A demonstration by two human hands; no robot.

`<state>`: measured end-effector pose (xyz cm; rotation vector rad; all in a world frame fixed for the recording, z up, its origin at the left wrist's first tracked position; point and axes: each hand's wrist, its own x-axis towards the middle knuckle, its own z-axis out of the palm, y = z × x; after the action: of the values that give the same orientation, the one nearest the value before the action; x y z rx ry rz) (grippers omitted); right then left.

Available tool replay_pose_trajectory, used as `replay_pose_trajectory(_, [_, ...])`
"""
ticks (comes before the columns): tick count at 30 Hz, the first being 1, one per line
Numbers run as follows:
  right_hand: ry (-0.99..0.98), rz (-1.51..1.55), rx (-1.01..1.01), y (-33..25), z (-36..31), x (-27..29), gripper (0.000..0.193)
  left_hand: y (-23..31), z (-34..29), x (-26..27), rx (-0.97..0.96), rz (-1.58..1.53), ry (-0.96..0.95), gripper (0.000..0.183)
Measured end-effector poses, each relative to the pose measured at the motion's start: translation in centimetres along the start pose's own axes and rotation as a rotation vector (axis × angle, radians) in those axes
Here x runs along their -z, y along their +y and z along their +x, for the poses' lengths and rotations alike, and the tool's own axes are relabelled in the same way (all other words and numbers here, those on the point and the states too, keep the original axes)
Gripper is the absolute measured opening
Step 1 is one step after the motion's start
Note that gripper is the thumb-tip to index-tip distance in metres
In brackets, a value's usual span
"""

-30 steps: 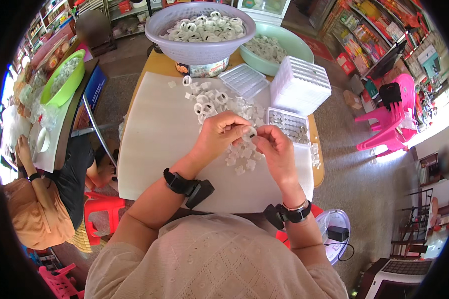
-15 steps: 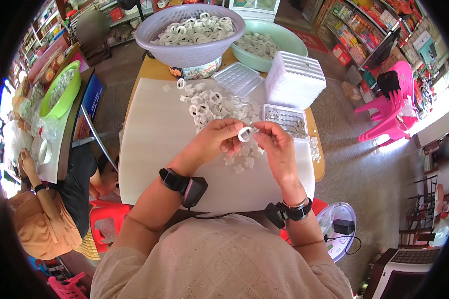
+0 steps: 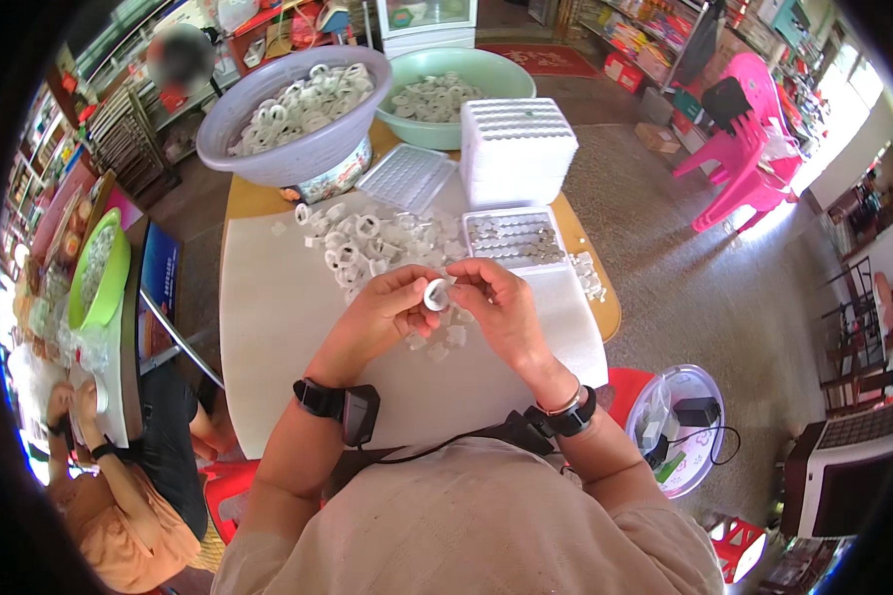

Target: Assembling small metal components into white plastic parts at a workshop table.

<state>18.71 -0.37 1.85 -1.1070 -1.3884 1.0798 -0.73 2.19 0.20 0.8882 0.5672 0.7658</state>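
My left hand (image 3: 395, 303) grips a white plastic ring (image 3: 434, 296) between thumb and fingers, above the near side of the table. My right hand (image 3: 498, 305) is closed at the ring's right edge, thumb and fingertips against it. Whether a small piece is also between those fingertips is too small to make out. Just beyond the hands lies a loose pile of similar white rings (image 3: 352, 243). Small translucent white pieces (image 3: 438, 351) are scattered below the ring. A white compartment tray (image 3: 496, 266) with rows of small metallic-looking parts sits beyond my right hand.
A lavender basin (image 3: 218, 129) full of rings and a mint-green basin (image 3: 506, 84) stand at the back, beside a stack of white trays (image 3: 519, 149). A clear tray (image 3: 405, 177) lies before them. Left, a person (image 3: 134, 506) sits at another table with a lime-green basin (image 3: 114, 283).
The view has shifted, so the table and basins appear further left. Both hands still hold the ring; it has turned and shows a different side of its opening.
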Motion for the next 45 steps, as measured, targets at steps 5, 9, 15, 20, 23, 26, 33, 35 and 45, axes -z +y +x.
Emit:
replay_pose_trajectory(5, [0.281,-0.392,0.192,0.8,1.3,4.9,0.011,-0.2,0.6,0.5,-0.119,-0.137,0.034,0.029])
replay_pose_trajectory(9, [0.359,-0.835,0.407,2.4,3.1,7.7,0.008,0.0,1.0,0.3,-0.1,-0.115,0.037,0.027])
replay_pose_trajectory(15, [0.221,-1.098,0.465,2.4,3.7,7.1,0.005,0.2,0.5,0.2,-0.089,-0.068,0.033,0.029])
replay_pose_trajectory(20, [0.187,-0.554,0.196,1.3,2.8,6.0,0.006,0.6,0.6,-0.9,-0.103,-0.048,0.092,0.029])
replay_pose_trajectory(23, [0.101,-0.175,0.016,-1.8,1.1,3.5,0.006,0.5,0.6,-0.7,-0.071,-0.063,0.079,0.03])
replay_pose_trajectory(26, [0.05,-0.177,0.124,-2.0,0.4,1.3,0.008,0.0,0.7,-0.1,-0.074,-0.075,-0.005,0.035])
replay_pose_trajectory(33, [0.043,-0.274,0.298,-1.3,0.5,-0.3,0.009,0.0,0.6,-0.2,-0.068,-0.08,-0.026,0.037])
replay_pose_trajectory(35, [0.039,-0.249,0.297,-1.1,0.5,-0.3,0.009,0.1,0.5,-0.3,-0.067,-0.077,-0.032,0.038])
replay_pose_trajectory(45, [-0.229,0.155,-0.164,-0.4,1.0,1.4,0.014,0.7,0.1,-1.7,0.017,0.111,0.007,0.036])
